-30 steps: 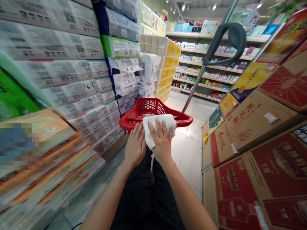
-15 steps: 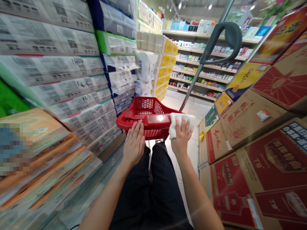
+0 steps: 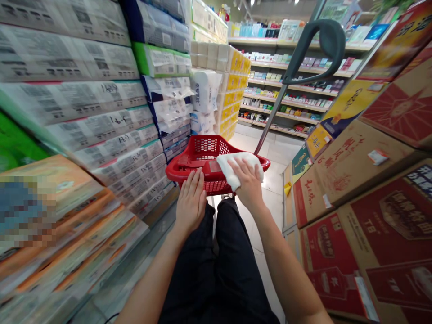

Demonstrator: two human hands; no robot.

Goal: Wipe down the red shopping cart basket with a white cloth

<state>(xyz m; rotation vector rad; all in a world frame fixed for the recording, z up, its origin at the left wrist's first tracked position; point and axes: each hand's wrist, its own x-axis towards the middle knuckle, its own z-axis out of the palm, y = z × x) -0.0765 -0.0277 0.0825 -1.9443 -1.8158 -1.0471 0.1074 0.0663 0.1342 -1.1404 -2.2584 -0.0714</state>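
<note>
The spread right hand (image 3: 249,183) presses a white cloth (image 3: 225,164) on the red basket (image 3: 173,170); the flat, empty left hand (image 3: 192,201) touches the basket's rim.

Stocked shelves (image 3: 276,83), pale tiled floor (image 3: 273,146), ceiling spotlights (image 3: 252,2)

"T8" stands on the red-and-brown carton (image 3: 367,256) at lower right, near a shield emblem (image 3: 401,213) whose characters end in "牌特曲". The brown carton (image 3: 357,164) above bears "帆风顺" in red. At left, handwritten figures (image 3: 124,140) mark the wrapped packs (image 3: 81,118), one apparently reading "18.9", their small print too blurred to read.
</note>
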